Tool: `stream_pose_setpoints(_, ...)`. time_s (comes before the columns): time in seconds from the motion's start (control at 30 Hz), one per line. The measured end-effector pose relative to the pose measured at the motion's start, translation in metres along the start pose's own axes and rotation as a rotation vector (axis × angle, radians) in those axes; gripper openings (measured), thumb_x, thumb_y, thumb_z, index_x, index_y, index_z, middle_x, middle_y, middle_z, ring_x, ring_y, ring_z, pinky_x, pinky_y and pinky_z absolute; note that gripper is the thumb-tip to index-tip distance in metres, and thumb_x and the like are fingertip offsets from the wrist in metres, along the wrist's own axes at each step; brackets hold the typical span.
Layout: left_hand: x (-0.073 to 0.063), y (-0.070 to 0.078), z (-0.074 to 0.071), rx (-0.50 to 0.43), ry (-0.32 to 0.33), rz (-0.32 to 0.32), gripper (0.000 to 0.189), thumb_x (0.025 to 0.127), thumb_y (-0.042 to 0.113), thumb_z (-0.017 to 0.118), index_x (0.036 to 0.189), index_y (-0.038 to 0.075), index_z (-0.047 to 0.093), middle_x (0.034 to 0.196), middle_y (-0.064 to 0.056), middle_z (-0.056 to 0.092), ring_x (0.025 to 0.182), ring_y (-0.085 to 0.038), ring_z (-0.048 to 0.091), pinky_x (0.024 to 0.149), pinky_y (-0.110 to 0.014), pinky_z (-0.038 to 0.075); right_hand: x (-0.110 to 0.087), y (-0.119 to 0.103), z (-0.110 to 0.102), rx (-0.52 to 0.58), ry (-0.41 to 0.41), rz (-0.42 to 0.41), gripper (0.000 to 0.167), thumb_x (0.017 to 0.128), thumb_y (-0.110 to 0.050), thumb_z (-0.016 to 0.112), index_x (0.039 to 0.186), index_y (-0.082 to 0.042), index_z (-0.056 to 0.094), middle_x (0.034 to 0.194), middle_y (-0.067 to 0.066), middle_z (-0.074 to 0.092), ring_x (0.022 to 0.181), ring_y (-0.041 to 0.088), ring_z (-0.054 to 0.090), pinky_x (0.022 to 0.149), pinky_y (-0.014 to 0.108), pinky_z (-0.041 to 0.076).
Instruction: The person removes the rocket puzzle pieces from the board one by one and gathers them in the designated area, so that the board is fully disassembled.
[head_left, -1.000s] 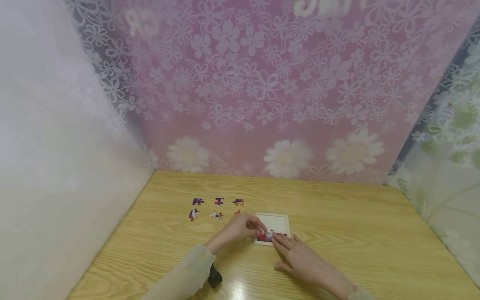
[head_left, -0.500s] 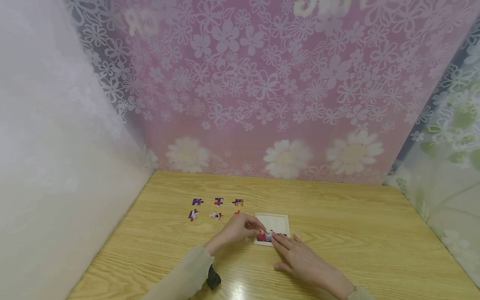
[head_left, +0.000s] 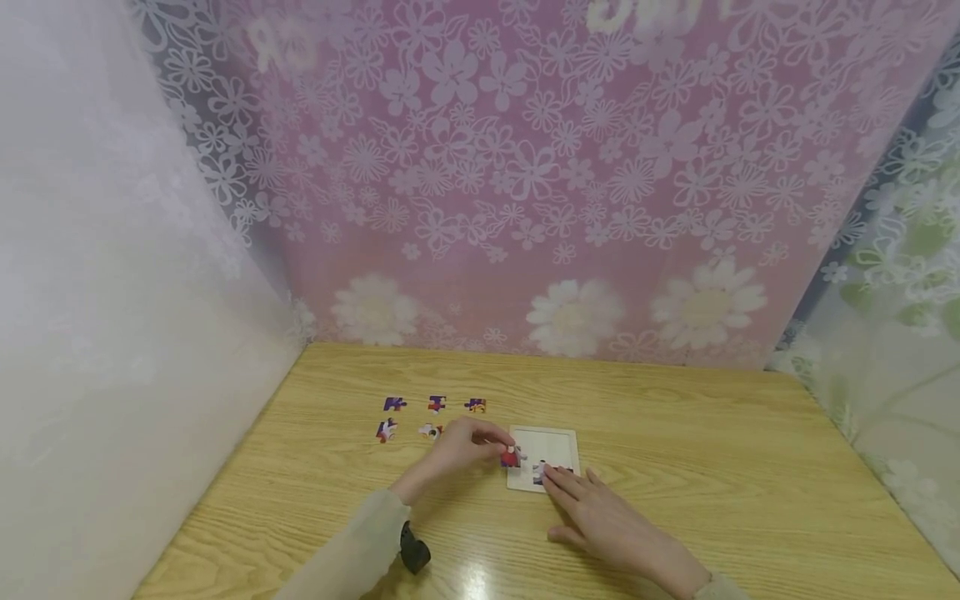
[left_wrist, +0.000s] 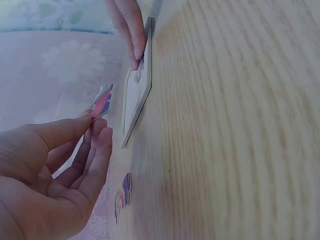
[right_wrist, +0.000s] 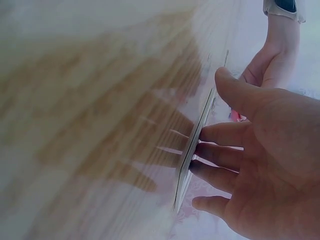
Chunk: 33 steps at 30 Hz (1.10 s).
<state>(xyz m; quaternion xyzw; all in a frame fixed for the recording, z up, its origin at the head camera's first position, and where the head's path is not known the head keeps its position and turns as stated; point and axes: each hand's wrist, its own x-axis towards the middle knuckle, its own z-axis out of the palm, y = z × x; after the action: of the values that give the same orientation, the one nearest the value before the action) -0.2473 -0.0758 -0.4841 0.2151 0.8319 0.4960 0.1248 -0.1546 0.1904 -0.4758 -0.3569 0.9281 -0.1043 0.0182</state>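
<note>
My left hand (head_left: 462, 444) pinches a red and purple jigsaw piece (head_left: 511, 456) between thumb and fingertips, raised over the left edge of the white puzzle frame (head_left: 542, 430). In the left wrist view the same jigsaw piece (left_wrist: 103, 101) is tilted and apart from the frame (left_wrist: 148, 75). With its fingers straight, my right hand (head_left: 603, 517) rests its fingertips on pieces along the frame's lower right. One whitish and purple piece (head_left: 538, 474) shows just left of those fingertips; the fingers hide others. The upper part of the frame shows its bare white base.
Several loose jigsaw pieces lie in two rows left of the frame, among them a purple piece (head_left: 394, 404) and a white piece (head_left: 431, 431). My left hand covers part of the lower row. A wooden table (head_left: 712, 450) carries everything, with a flowered cloth (head_left: 480, 208) behind it.
My left hand has lifted the red jigsaw piece from the frame's lower left corner and moved it up and left, baring that corner. The right hand has stayed in place.
</note>
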Motion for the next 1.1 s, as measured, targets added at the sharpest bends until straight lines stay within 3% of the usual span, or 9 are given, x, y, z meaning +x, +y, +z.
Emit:
stream_pose_setpoints(0.13, -0.005, -0.003, -0.009, -0.069, 0.001, -0.005, 0.014, 0.099, 0.014, 0.067, 0.107, 0.013, 0.079, 0.106, -0.004, 0.074, 0.089, -0.020, 0.072, 0.078, -0.035, 0.061, 0.000, 0.000, 0.000, 0.003, -0.001, 0.004, 0.071, 0.102, -0.048, 0.055, 0.150, 0.003, 0.045, 0.156, 0.019, 0.042, 0.140, 0.039, 0.045, 0.112, 0.063, 0.032)
stream_pose_setpoints(0.5, -0.029, -0.020, -0.044, -0.037, 0.058, -0.004, 0.016, 0.100, 0.017, 0.066, 0.109, 0.012, 0.078, 0.111, -0.005, 0.073, 0.089, -0.019, 0.071, 0.076, -0.032, 0.060, 0.000, 0.000, 0.002, -0.017, 0.011, -0.008, 0.072, 0.101, -0.049, 0.055, 0.149, 0.003, 0.045, 0.155, 0.019, 0.044, 0.139, 0.038, 0.046, 0.111, 0.062, 0.034)
stream_pose_setpoints(0.83, -0.057, -0.035, -0.074, -0.029, 0.115, -0.059, 0.020, 0.101, 0.017, 0.064, 0.114, 0.008, 0.076, 0.113, -0.011, 0.073, 0.093, -0.022, 0.070, 0.080, -0.038, 0.060, 0.000, -0.002, 0.003, -0.013, 0.011, -0.003, 0.071, 0.101, -0.048, 0.056, 0.149, 0.004, 0.046, 0.155, 0.019, 0.043, 0.139, 0.038, 0.046, 0.112, 0.062, 0.033)
stream_pose_setpoints(1.1, -0.077, -0.049, -0.093, -0.007, 0.155, -0.089, 0.021, 0.101, 0.017, 0.064, 0.115, 0.006, 0.075, 0.115, -0.012, 0.071, 0.094, -0.019, 0.069, 0.080, -0.033, 0.060, -0.001, -0.001, 0.002, -0.050, 0.049, -0.029, 0.070, 0.101, -0.048, 0.056, 0.146, 0.005, 0.050, 0.153, 0.020, 0.046, 0.136, 0.039, 0.049, 0.110, 0.062, 0.036)
